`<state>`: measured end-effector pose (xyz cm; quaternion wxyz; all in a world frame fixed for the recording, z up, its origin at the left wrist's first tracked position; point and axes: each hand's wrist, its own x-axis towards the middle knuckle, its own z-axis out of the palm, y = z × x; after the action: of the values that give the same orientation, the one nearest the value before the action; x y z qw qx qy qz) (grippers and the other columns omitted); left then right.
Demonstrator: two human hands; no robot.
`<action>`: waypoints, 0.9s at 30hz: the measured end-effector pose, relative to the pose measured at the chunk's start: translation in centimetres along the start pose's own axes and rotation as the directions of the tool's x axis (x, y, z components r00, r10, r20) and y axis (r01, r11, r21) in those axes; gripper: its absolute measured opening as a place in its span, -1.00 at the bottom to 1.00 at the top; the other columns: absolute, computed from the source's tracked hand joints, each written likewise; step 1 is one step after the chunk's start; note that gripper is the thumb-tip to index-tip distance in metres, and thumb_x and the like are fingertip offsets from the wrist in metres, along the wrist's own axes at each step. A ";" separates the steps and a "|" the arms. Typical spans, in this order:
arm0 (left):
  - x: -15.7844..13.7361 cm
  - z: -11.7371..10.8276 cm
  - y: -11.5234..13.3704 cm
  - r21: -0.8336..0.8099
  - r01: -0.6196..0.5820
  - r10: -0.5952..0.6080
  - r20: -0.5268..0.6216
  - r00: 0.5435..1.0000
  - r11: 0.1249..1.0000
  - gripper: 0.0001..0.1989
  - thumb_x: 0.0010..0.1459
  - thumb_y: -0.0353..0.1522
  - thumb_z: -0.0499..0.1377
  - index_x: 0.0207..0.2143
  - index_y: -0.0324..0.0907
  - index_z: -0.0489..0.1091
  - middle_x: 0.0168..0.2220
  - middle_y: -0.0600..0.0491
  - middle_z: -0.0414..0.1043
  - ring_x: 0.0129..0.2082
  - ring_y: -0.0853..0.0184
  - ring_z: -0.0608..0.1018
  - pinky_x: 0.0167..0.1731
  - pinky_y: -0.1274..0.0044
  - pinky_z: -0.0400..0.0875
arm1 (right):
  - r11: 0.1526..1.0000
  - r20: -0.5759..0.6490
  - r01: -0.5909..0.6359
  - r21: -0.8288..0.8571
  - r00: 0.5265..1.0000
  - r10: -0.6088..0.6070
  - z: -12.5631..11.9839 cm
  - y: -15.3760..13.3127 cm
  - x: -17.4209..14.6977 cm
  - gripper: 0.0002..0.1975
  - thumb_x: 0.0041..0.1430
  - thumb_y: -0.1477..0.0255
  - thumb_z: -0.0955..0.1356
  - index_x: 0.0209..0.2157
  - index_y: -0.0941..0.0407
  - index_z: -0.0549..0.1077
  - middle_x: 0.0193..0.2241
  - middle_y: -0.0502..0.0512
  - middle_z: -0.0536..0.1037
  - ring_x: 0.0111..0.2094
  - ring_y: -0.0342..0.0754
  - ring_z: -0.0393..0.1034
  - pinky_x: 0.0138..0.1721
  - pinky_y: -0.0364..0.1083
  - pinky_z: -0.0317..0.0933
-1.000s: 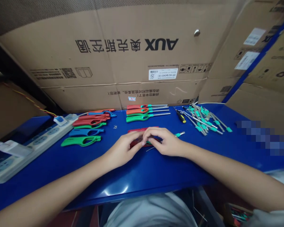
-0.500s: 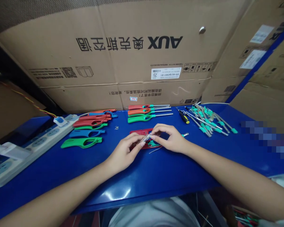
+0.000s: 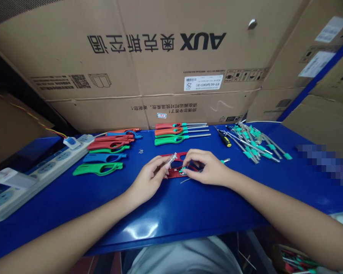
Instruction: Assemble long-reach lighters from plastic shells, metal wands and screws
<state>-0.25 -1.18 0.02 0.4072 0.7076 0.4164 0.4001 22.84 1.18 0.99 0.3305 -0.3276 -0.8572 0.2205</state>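
My left hand point(image 3: 150, 177) is closed, pinching a small clear lighter fuel tank point(image 3: 171, 159) with a whitish tip that points up and away. Under it lies an opened red lighter casing point(image 3: 174, 174) on the blue table. My right hand point(image 3: 207, 167) bends over the casing's right part, thumb and fingertips pinched at a small turquoise part point(image 3: 183, 170) there. To the right of that hand a turquoise-collared metal nozzle point(image 3: 225, 161) sticks out. A thin metal rod point(image 3: 185, 180) rests just in front of the casing. The right hand hides much of the casing's inside.
Left, several coloured lighter handles point(image 3: 98, 169) lie near a white power strip point(image 3: 57, 161). Lighters with nozzles point(image 3: 168, 140) lie at the back middle. A yellow-black screwdriver point(image 3: 225, 139) and a pile of nozzles point(image 3: 254, 142) lie right. Cardboard point(image 3: 148, 76) walls the back.
My left hand has lifted the clear fuel tank slightly away from my right fingers. My right hand has let go of the tank's end and moved down to the turquoise part in the casing.
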 end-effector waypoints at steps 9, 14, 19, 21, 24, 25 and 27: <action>0.0 0.1 0.1 -0.066 0.114 -0.114 -0.007 0.993 0.991 -0.54 0.33 -0.11 0.05 0.05 -0.28 0.39 -0.50 0.15 0.23 -0.51 0.39 0.32 -0.44 0.54 0.31 | 0.982 0.282 0.017 -0.186 0.959 0.037 -0.6 -0.7 -0.5 -0.92 0.23 0.36 0.41 -0.29 0.05 0.57 -0.09 0.07 0.42 -0.31 -0.13 0.41 -0.26 -0.11 0.25; -0.3 0.1 0.2 -0.040 0.115 -0.116 -0.007 0.993 0.993 -0.55 0.36 -0.09 -0.01 0.01 -0.23 0.41 -0.52 0.16 0.20 -0.52 0.37 0.29 -0.48 0.53 0.25 | 0.996 0.138 -0.071 0.045 0.988 0.064 0.0 0.1 -0.1 -0.90 0.27 0.39 0.38 -0.31 0.12 0.51 -0.27 0.05 0.48 -0.43 -0.19 0.32 -0.37 -0.17 0.22; -0.4 0.0 0.0 0.047 0.092 -0.091 -0.013 0.996 0.995 -0.59 0.39 -0.10 -0.03 -0.01 -0.15 0.44 -0.52 0.11 0.33 -0.39 0.27 0.46 -0.33 0.48 0.38 | 0.920 0.062 -0.303 0.247 0.953 0.297 0.8 0.3 0.0 -0.82 0.25 0.29 0.37 -0.32 0.13 0.43 -0.65 -0.11 0.38 -0.68 -0.23 0.23 -0.60 -0.22 0.13; -0.4 0.0 0.0 0.050 0.091 -0.091 -0.019 0.996 0.995 -0.62 0.39 -0.11 -0.02 -0.02 -0.14 0.45 -0.42 0.07 0.44 -0.27 0.24 0.52 -0.24 0.46 0.41 | 0.872 0.108 -0.366 0.326 0.930 0.350 0.9 0.3 -0.1 -0.78 0.24 0.25 0.37 -0.30 0.13 0.42 -0.68 -0.12 0.38 -0.70 -0.21 0.28 -0.61 -0.22 0.19; -0.3 0.0 0.0 0.058 0.083 -0.083 -0.009 0.997 0.995 -0.67 0.38 -0.14 0.02 -0.04 -0.13 0.44 -0.16 0.02 0.52 -0.11 0.25 0.52 -0.07 0.45 0.39 | 0.811 0.178 -0.430 0.397 0.903 0.391 1.0 0.4 -0.1 -0.73 0.20 0.20 0.40 -0.28 0.13 0.44 -0.68 -0.12 0.39 -0.70 -0.20 0.28 -0.65 -0.21 0.24; -0.3 0.0 0.0 0.063 0.083 -0.083 -0.005 0.997 0.995 -0.69 0.38 -0.15 0.04 -0.05 -0.13 0.42 -0.10 0.02 0.51 -0.08 0.25 0.52 -0.04 0.45 0.37 | 0.797 0.192 -0.440 0.414 0.898 0.396 1.0 0.5 -0.1 -0.72 0.18 0.18 0.41 -0.27 0.13 0.45 -0.67 -0.12 0.40 -0.69 -0.20 0.29 -0.66 -0.22 0.24; -0.3 0.0 -0.1 0.074 0.085 -0.085 -0.001 0.996 0.994 -0.70 0.38 -0.15 0.05 -0.06 -0.14 0.40 -0.08 0.02 0.50 -0.08 0.27 0.52 -0.03 0.46 0.37 | 0.775 0.207 -0.448 0.446 0.894 0.398 1.0 0.6 0.0 -0.68 0.15 0.16 0.43 -0.26 0.14 0.47 -0.64 -0.11 0.41 -0.65 -0.20 0.31 -0.66 -0.22 0.25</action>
<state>-0.38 -1.43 -0.11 0.3979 0.7042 0.4601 0.3662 22.44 1.44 -0.06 0.2998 -0.4074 -0.6944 0.5119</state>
